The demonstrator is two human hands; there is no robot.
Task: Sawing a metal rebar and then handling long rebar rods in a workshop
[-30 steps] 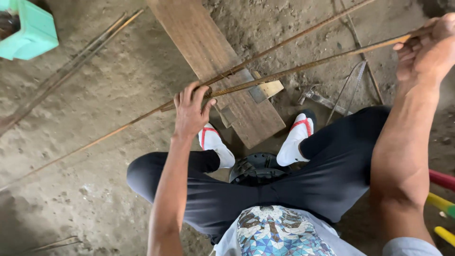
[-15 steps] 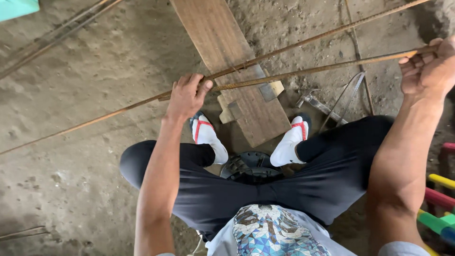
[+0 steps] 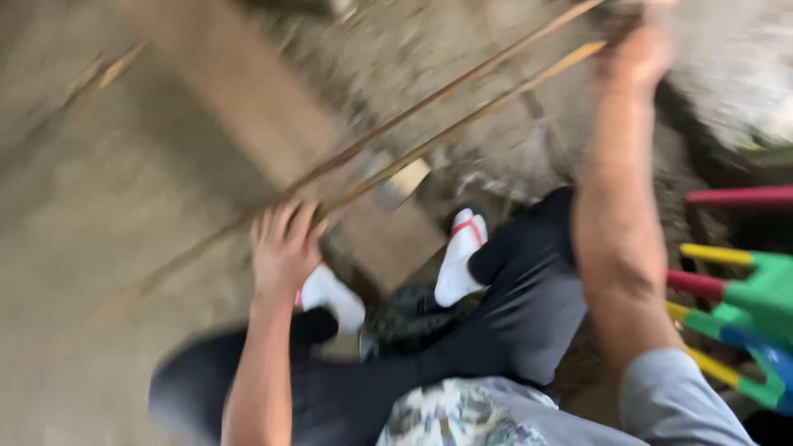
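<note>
- Two long thin bamboo strips (image 3: 429,124) run side by side across the view, held above the dirt floor (image 3: 99,248) in front of the seated person's knees.
- Long axis: diagonal, from lower left near the floor up to the upper right; far ends point to the top right corner, near ends trail off lower left into blur.
- Left hand (image 3: 283,248) sits at the strips' mid-length, fingers curled up around them from below; looks clamped on the strips, though motion blur makes the exact grip hard to confirm.
- Right hand (image 3: 640,54) is at the upper right end, arm stretched out, fingers closed over the strips there.
- To do this well, in my judgement: keep both strips parallel and together, keep tension between the two hands so the thin lengths don't sag or whip, and slide the left hand rather than regrip, since the edges may be sharp.
- Under the strips: a wooden plank (image 3: 273,140) lies on the floor, its axis crossing theirs, with a small pale block (image 3: 405,180) just beside it.
- Person's feet in white sandals with red straps (image 3: 462,256) rest at the plank's near end.
- Coloured plastic frame (image 3: 743,306), red, yellow, green and blue, stands at right, well apart from the strips.
</note>
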